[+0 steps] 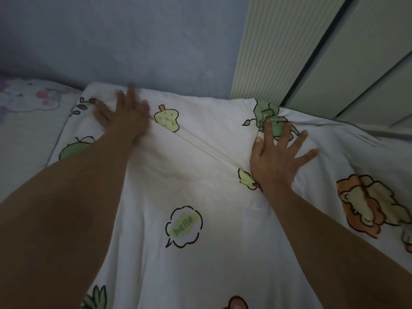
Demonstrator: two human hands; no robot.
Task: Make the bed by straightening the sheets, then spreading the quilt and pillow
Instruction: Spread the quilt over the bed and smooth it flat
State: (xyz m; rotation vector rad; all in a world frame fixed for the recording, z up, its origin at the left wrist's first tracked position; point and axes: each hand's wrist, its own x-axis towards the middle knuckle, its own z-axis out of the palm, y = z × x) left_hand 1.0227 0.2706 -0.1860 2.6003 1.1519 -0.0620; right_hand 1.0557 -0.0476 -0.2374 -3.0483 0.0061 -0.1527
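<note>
**Desk:** What is nearest the lens?

**Photographer:** A white quilt (pixel 200 197) covering the near part of the bed. It is printed with cartoons, and one speech-bubble print (pixel 184 226) reads "hello", the only legible writing. A lion print (pixel 367 204) lies toward the bed's right edge.

**Desk:** And the hands?

**Photographer:** Further in, the right hand (pixel 274 159) lies palm-down with fingers spread wide, just beside a raised ridge (pixel 200 143) in the fabric, apparently to flatten it. Beyond, at the far edge of the bed, the left hand (pixel 124 117) is blurred. Its fingers look straight and it rests on the quilt's far left corner, probably to seat that corner against the wall (pixel 133 41).

**Desk:** Anything else?

**Photographer:** Pastel-printed bedding (pixel 26 134) lies at the bed's left edge; I cannot tell whether it is sheet or pillow. A pale ribbed panel (pixel 278 52) stands behind the far right corner. The quilt looks nearly spread.
</note>
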